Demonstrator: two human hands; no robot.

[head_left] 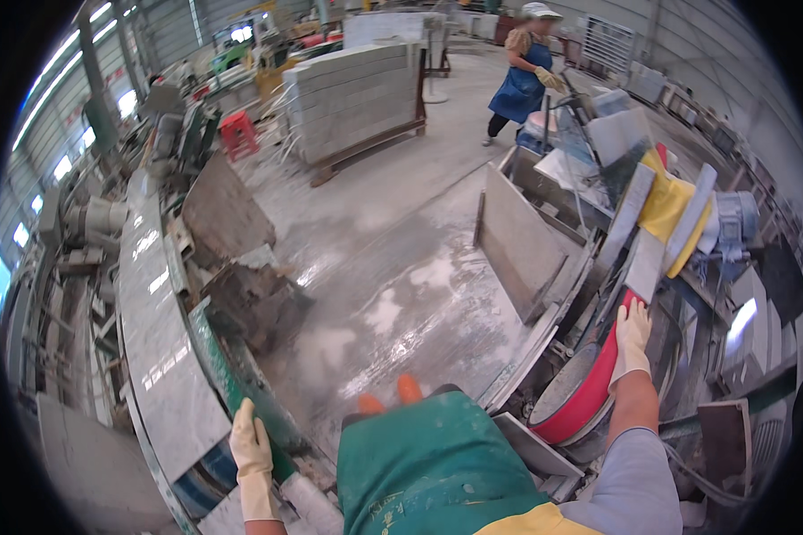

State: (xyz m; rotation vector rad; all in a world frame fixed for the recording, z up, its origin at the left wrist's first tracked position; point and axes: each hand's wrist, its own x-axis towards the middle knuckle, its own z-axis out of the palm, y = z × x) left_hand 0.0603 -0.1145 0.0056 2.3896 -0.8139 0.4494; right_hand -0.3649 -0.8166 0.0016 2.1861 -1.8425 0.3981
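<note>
My left hand (252, 446), in a cream rubber glove, is at the lower left. Its fingers stretch out beside the green side (216, 357) of a long machine, and I see nothing in its grasp; contact with the edge is hard to make out. A grey polished stone slab (162, 330) lies along that machine. On the right, my gloved right hand (633, 337) rests with fingers extended on the upper end of a curved red guard (589, 397). A pale stone strip (644, 266) is just beyond its fingertips, near a yellow cover (665, 205).
Wet concrete floor (388, 299) with white puddles lies between the two machines. Leaning slabs (522, 241) flank it on the right. Farther off are a stacked stone block (357, 102) on a pallet, a red stool (238, 134) and a person (522, 80) in a blue apron.
</note>
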